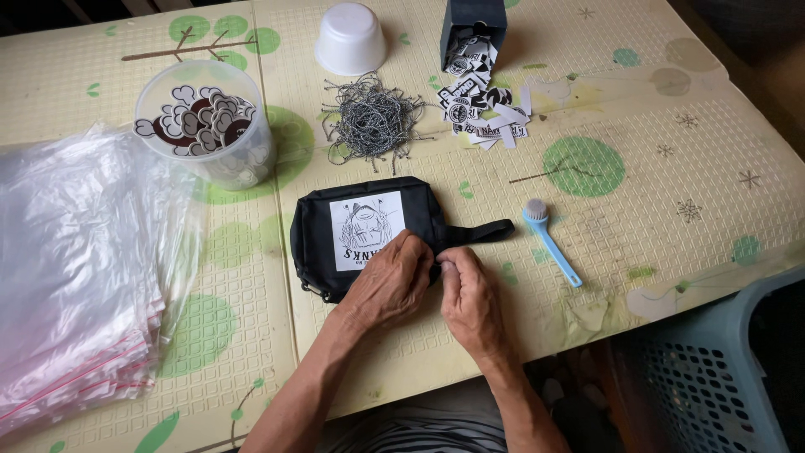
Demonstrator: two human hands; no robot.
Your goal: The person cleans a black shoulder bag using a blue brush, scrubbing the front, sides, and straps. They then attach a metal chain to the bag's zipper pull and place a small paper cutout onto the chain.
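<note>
I am seeing both hands working at frame centre on the black pouch [369,235], the left hand [387,281] pinching its lower edge and the right hand [470,298] pinching beside it, fingertips hiding whatever small part they are gripping.

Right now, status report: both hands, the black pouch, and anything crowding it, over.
Left hand and right hand both pinching the near edge of the black fabric pouch with white printed patch. Pouch flat on the mat. Blue plastic brush lies just right, apart. Over.
</note>
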